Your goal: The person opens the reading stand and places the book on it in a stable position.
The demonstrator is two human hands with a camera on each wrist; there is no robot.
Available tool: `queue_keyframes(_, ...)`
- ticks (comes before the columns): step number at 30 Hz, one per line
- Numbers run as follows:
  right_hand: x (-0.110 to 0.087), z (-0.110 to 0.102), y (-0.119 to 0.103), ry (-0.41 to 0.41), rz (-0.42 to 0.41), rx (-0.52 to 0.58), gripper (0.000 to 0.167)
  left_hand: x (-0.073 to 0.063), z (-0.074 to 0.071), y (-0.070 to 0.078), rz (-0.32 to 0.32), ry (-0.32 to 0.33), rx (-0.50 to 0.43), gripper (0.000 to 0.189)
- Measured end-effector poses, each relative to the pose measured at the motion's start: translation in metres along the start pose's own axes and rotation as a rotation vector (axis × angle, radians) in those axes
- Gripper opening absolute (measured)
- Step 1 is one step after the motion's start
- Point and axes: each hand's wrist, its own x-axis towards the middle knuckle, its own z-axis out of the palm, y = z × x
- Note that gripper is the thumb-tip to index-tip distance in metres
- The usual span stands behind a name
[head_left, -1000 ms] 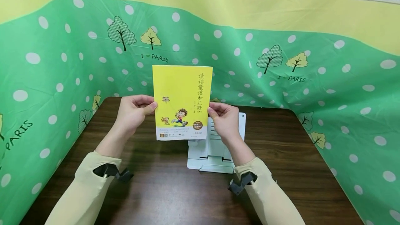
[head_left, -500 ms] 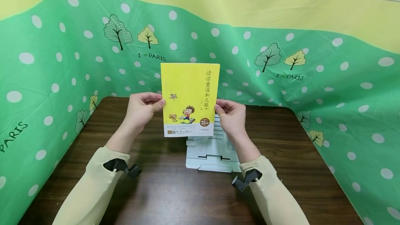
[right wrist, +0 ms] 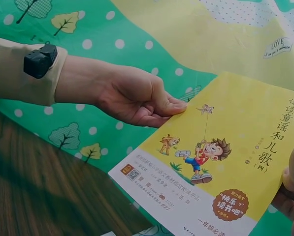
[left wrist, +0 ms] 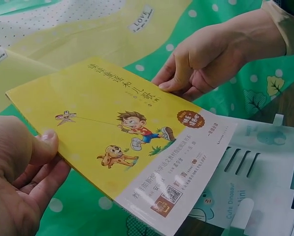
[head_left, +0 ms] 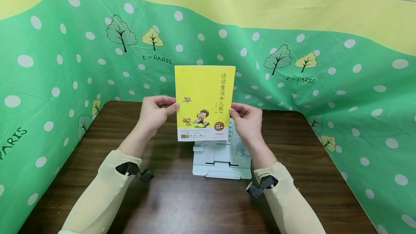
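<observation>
Both hands pinch the yellow children's book [head_left: 204,102] upright between them, left hand [head_left: 157,113] and right hand [head_left: 247,122] at opposite edges, just above the white book stand [head_left: 221,158].

Book [head_left: 204,102]: paper, cover smooth with a slight gloss, printed yellow over a white band.
Stand [head_left: 222,158]: pale moulded plastic, smooth, matt.
Worktop [head_left: 182,201]: dark wood grain, smooth, low sheen.
Backdrop [head_left: 308,82]: thin printed sheet, green and yellow, creased, faintly shiny.
Sleeves [head_left: 104,194]: cream knit cloth, matt.
</observation>
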Motion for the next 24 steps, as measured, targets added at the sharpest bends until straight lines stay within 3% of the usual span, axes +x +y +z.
queue_keyframes(15,0.006,-0.016,0.004,0.028,0.024,-0.020,0.015,0.008,0.019,-0.004,0.007,-0.023,-0.026,0.018)
queue_keyframes(24,0.006,-0.025,0.008,0.029,0.029,-0.026,0.015,0.013,0.029,-0.010,-0.038,-0.018,-0.013,0.017)
